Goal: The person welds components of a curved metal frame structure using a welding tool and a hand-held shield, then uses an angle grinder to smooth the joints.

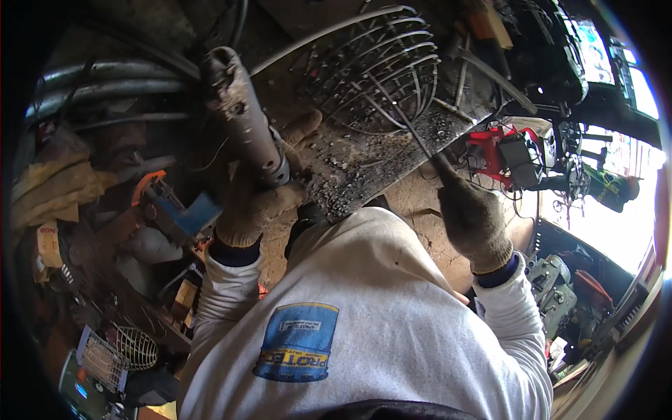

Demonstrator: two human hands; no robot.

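Observation:
My left hand [255,208], in a worn knit glove, is wrapped around the lower end of a thick grey metal pipe [253,122]. The pipe stands tilted, its far end ragged and crusted, with holes in its side. My right hand [470,218], gloved too, grips a thin dark metal rod [404,115]; the fist hides its near end. The rod's far part lies across a round wire cage [413,66] on the bench, though I cannot tell whether they touch. Dark grit and small lumps cover the bench top [357,168] between my hands.
Behind the cage, a hammer-like tool [493,78] lies on the bench. Red and grey equipment [507,150] stands to the right. Clutter fills the left, including a blue and orange tool [185,210] and a wire guard [136,348]. Another person [609,189] is at far right.

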